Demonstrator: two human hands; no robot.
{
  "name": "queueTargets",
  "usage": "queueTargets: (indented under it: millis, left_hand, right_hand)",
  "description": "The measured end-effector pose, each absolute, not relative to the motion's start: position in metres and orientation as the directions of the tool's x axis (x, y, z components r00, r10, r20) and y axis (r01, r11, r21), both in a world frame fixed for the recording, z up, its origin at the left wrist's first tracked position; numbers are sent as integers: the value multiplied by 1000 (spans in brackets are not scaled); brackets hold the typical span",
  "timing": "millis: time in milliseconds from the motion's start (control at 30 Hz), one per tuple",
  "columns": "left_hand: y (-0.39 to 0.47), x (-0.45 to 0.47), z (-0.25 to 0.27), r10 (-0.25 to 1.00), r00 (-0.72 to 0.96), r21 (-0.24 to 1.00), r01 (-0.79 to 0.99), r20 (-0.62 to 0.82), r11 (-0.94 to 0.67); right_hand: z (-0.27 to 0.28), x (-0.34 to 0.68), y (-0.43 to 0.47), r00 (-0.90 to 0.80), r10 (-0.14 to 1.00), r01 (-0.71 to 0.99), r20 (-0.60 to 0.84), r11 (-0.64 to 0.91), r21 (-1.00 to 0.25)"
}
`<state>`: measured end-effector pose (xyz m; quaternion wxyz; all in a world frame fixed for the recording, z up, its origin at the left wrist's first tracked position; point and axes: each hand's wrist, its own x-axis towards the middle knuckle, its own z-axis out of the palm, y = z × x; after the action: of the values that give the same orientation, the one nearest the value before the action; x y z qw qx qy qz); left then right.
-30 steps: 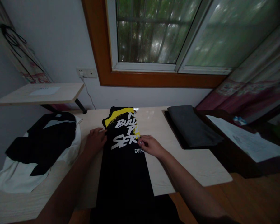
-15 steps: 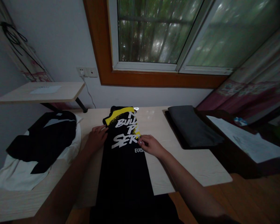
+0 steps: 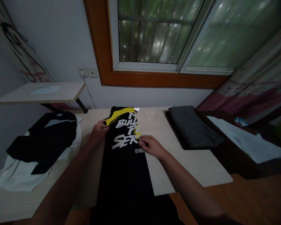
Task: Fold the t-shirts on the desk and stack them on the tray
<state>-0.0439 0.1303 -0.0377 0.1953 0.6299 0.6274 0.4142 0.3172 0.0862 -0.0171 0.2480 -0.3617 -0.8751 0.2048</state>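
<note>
A black T-shirt (image 3: 125, 175) with a yellow band and white lettering lies as a long narrow strip, its sides folded in, running from the table's back towards me. At its upper left edge, beside the yellow band, my left hand (image 3: 98, 133) pinches the fabric between thumb and fingers. My right hand (image 3: 152, 146) is closed on the right edge, level with the lowest large line of lettering. The fingertips of that hand partly cover the print. The near end of the shirt runs down past the table's front edge.
Left of me, a black garment (image 3: 53, 134) lies on a white cloth (image 3: 16, 178), below a raised shelf (image 3: 70, 90). A folded dark grey cloth (image 3: 192, 128) rests on the pale table (image 3: 166, 178) at right. Beyond it are paper sheets (image 3: 245, 139). A window (image 3: 154, 40) is ahead.
My left hand has shifted slightly up along the shirt's left edge and now pinches it near the yellow band. The right hand has stayed in place.
</note>
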Motion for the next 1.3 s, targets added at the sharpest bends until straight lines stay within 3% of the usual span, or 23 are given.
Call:
queueTargets:
  millis: [333, 567, 733, 1033, 1300]
  left_hand:
    - [144, -42, -44, 944, -237, 843, 534, 230, -71]
    - [136, -48, -45, 973, -134, 887, 449, 188, -109]
    - [129, -55, -47, 967, 34, 836, 496, 253, -236]
    - [123, -44, -44, 933, 60, 574, 774, 354, -267]
    - [122, -46, -43, 944, 30, 646, 721, 330, -249]
  right_hand:
    - [-17, 318, 85, -612, 744, 546, 269, 643, -537]
    - [-18, 318, 85, -615, 747, 548, 252, 635, -544]
    - [-17, 318, 85, -611, 743, 538, 274, 643, -545]
    - [-24, 318, 88, -605, 737, 526, 302, 655, -543]
    - [-24, 320, 87, -607, 731, 517, 310, 660, -545]
